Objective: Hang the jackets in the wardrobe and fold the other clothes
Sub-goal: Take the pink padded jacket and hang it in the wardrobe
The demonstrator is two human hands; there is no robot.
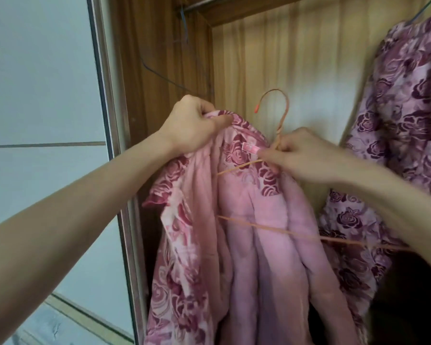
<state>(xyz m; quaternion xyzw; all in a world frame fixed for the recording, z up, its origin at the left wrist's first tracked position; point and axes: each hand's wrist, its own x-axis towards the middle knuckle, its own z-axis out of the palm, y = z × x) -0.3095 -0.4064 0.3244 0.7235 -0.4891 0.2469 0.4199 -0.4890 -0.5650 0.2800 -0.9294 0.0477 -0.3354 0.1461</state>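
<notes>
1. pink rose-print padded jacket (246,232) hangs in front of the open wardrobe (296,70), lining facing out, not yet on the rail (209,1) at the top
2. left hand (192,123) has its grip closed on a bunch of the jacket's shoulder fabric, holding it up
3. right hand (299,155) pinches the neck of the orange wire hanger (276,115) just beside the collar label; one hanger arm runs into the jacket toward the left shoulder, the bottom bar crosses the lining
4. a second rose-print jacket (408,108), more purple, already hangs at the right on a blue hanger; an empty blue wire hanger (184,41) hangs at the left
5. risk, as i judge it: the far hanger arm looks outside the right shoulder, so if the left hand lets go now the heavy padding could slide off the thin wire
6. lifting to the rail one-handed could tilt the hook and let it miss or snag the neighbour jacket
</notes>
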